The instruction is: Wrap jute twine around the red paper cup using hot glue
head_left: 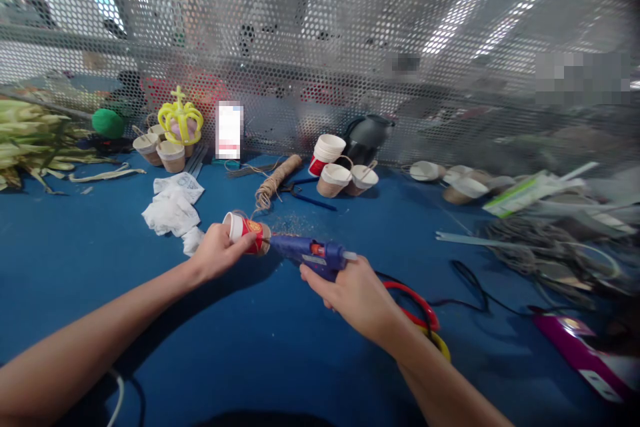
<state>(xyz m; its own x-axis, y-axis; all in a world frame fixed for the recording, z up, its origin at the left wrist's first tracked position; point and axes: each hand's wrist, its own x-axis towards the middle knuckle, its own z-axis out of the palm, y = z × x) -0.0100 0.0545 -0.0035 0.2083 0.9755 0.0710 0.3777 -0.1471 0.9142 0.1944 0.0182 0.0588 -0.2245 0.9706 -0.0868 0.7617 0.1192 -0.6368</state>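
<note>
My left hand (217,253) is closed around a red and white paper cup (253,235) lying on its side, its open rim to the left. Some twine is wound about the cup's right end. In my right hand (350,287) is a blue hot glue gun (310,252), its nozzle at the base of the cup; whether it touches I cannot tell. A bundle of brown twine (277,180) lies just beyond the cup, a strand trailing toward it.
Twine-wrapped cups (334,180) stand beside stacked paper cups (327,150) and a dark jug (370,137). Crumpled white tissues (173,207) lie left. Red-handled scissors (415,300) and a black cord (470,287) are right. A perforated metal screen (300,47) closes the back.
</note>
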